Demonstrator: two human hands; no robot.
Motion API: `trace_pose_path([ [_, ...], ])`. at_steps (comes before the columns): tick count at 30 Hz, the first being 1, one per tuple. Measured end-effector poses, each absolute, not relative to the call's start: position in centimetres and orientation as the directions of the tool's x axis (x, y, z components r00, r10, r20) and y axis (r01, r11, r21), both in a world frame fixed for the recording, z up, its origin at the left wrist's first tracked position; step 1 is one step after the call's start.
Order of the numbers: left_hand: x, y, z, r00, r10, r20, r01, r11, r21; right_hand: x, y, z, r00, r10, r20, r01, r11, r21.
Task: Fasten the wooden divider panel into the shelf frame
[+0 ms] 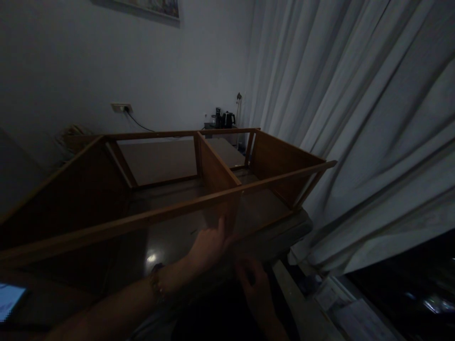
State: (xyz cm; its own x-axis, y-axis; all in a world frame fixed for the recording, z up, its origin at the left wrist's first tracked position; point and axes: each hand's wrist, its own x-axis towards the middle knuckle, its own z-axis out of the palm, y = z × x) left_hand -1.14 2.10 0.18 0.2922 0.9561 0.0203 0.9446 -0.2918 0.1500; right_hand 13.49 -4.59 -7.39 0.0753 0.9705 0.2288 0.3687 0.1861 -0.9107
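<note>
A wooden frame (199, 201), open on top and split by an upright middle panel (216, 163), lies before me. My left hand (211, 244) reaches to the near lower end of that panel, with one digit raised against the wood and the others folded at the bottom edge. A bracelet and a dark band circle the left wrist. Just right of it and lower, my right hand (252, 282) is closed, thumb and fingers curled together by the frame's near edge. Dim light hides whatever its fingertips hold. A small dark thin piece (194, 232) lies on the panel inside the frame.
White curtains (355, 142) hang along the right. A kettle (228, 119) stands on a small dark table behind. A cord runs from a wall socket (121, 108). A lit screen (10, 300) shows at lower left; papers (362, 317) lie low at right.
</note>
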Motion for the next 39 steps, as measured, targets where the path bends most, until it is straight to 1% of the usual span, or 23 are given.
trace_pose_path([
  [3,-1.2,2.1,0.2,0.285,0.958,0.015,0.947,-0.284,0.15,13.3,-4.5,-7.0,0.065,0.978,0.197,0.295,0.17,-0.94],
  [5,-1.2,2.1,0.2,0.29,0.957,0.011,0.944,-0.288,0.161,13.2,-4.5,-6.8,0.073,0.981,0.18,0.277,0.153,-0.949],
  [11,-1.2,2.1,0.3,0.3,0.954,0.016,0.936,-0.297,0.19,13.1,-4.8,-6.3,0.059,0.987,0.148,0.269,0.127,-0.955],
  [14,-1.1,2.1,0.3,0.294,0.956,0.019,0.941,-0.293,0.171,13.1,-5.0,-5.9,0.072,0.99,0.124,0.292,0.098,-0.951],
  [17,-1.1,2.1,0.2,0.28,0.96,-0.008,0.95,-0.276,0.148,13.2,-5.1,-5.8,0.101,0.989,0.11,0.329,0.071,-0.942],
  [19,-1.1,2.1,0.2,0.273,0.962,-0.01,0.954,-0.269,0.134,13.1,-5.2,-6.0,0.101,0.989,0.107,0.325,0.069,-0.943],
  [21,-1.2,2.1,0.2,0.282,0.959,0.006,0.952,-0.281,0.123,12.9,-5.1,-6.2,0.073,0.994,0.076,0.266,0.054,-0.962],
  [22,-1.2,2.1,0.2,0.287,0.958,0.015,0.951,-0.286,0.119,12.8,-5.0,-6.3,0.053,0.998,0.032,0.211,0.021,-0.977],
  [24,-1.2,2.0,0.3,0.289,0.957,0.021,0.95,-0.29,0.119,12.5,-4.8,-6.4,0.009,0.995,-0.097,0.073,-0.097,-0.993],
  [27,-1.1,2.0,0.4,0.291,0.957,0.016,0.948,-0.29,0.13,12.4,-4.4,-6.7,-0.019,0.966,-0.257,-0.127,-0.257,-0.958],
  [29,-1.1,2.0,0.5,0.303,0.953,0.012,0.944,-0.302,0.13,12.4,-4.2,-6.9,-0.03,0.95,-0.311,-0.249,-0.308,-0.918],
  [31,-1.1,2.0,0.5,0.301,0.954,0.009,0.946,-0.3,0.125,12.4,-4.0,-7.3,-0.056,0.937,-0.344,-0.326,-0.343,-0.881],
  [33,-1.1,2.1,0.4,0.292,0.957,-0.008,0.949,-0.288,0.125,12.5,-3.9,-7.5,-0.073,0.932,-0.354,-0.326,-0.358,-0.875],
  [35,-1.1,2.1,0.2,0.288,0.958,-0.017,0.951,-0.284,0.12,12.5,-4.0,-7.6,-0.069,0.936,-0.345,-0.285,-0.35,-0.892],
  [39,-1.1,2.1,0.1,0.297,0.955,0.012,0.947,-0.296,0.128,12.4,-4.3,-7.2,-0.034,0.938,-0.344,-0.219,-0.343,-0.913],
])
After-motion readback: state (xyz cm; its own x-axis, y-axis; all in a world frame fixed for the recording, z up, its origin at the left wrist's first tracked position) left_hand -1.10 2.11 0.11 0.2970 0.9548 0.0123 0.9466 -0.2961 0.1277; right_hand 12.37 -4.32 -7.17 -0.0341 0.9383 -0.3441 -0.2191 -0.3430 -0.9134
